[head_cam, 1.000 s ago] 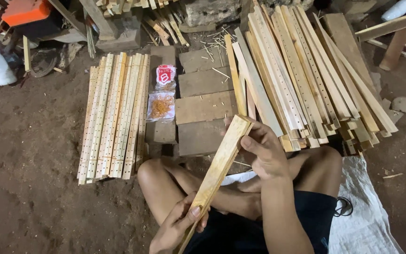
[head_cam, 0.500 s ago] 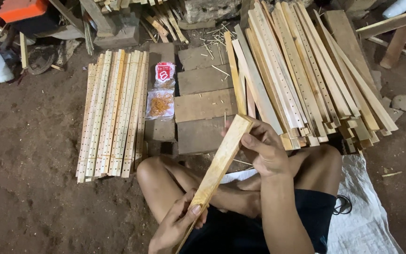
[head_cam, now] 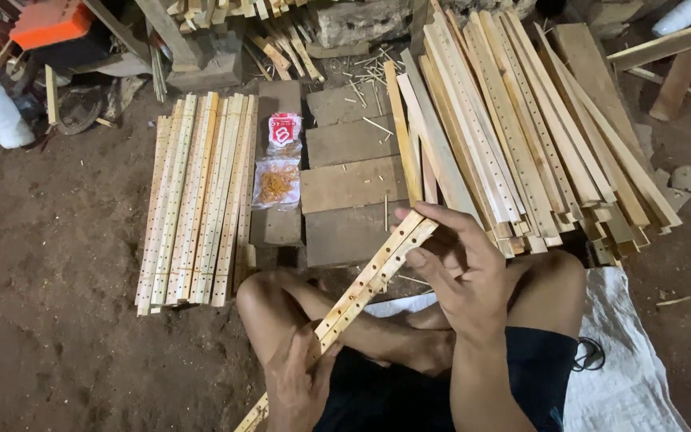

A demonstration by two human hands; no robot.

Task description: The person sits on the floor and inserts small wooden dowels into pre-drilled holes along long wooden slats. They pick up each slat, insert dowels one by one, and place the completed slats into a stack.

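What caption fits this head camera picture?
Both hands, left hand and right hand, hold a holed wooden strip between two stacks of strips.

A small red and white paper packet (head_cam: 284, 129) lies on a flat grey wooden board (head_cam: 281, 100). Just below it, touching it, lies a clear plastic bag full of little orange bits (head_cam: 277, 183), next to the row of pale wooden sticks with holes (head_cam: 198, 196)

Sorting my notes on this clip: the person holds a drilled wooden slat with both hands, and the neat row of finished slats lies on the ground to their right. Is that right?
Not quite. In the head view the neat row of slats lies to the person's left; the loose pile is on the right. Both the left hand and right hand do hold the drilled slat.
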